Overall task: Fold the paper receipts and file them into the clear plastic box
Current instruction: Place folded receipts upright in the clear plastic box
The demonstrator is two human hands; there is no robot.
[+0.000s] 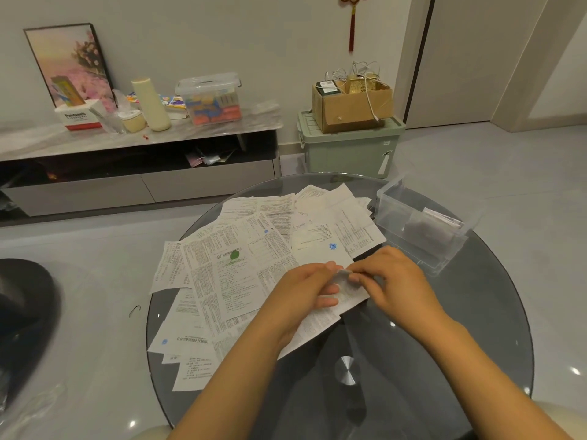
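Several white printed paper receipts (pixel 241 258) lie spread over the left and far side of a round dark glass table (pixel 413 360). Both my hands meet over the table's middle on one small receipt (pixel 347 292). My left hand (pixel 305 296) holds its left side with curled fingers. My right hand (pixel 394 281) pinches its upper edge at the fold. The clear plastic box (pixel 416 227) stands open at the table's far right, with a few folded receipts (pixel 443 217) upright inside it.
A low TV cabinet (pixel 139 160) with a lidded plastic container (pixel 209 98), a bottle and boxes runs along the far wall. A green storage bin (pixel 349 147) with a cardboard box on top stands behind the table. A dark seat (pixel 22 300) sits at left.
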